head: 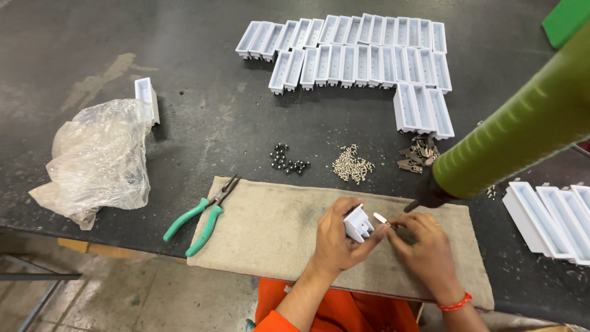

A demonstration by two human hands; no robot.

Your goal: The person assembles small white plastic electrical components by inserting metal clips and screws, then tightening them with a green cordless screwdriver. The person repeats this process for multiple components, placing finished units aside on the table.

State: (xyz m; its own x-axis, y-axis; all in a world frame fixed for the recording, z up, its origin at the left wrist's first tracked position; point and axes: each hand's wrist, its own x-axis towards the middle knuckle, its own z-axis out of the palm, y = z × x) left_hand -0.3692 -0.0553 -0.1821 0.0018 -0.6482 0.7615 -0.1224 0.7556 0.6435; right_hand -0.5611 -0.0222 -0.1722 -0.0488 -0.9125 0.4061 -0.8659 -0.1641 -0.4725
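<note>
My left hand grips a small white plastic housing over a beige cloth mat. My right hand pinches a small flat metal clip right at the housing's side, the two touching or nearly so. A red thread bracelet circles my right wrist. A green hanging power tool slants down from the upper right, with its dark tip just above my right hand.
Green-handled pliers lie on the mat's left edge. Behind the mat sit piles of black beads, small screws and metal clips. Rows of white housings fill the back; more lie at right. A crumpled plastic bag lies left.
</note>
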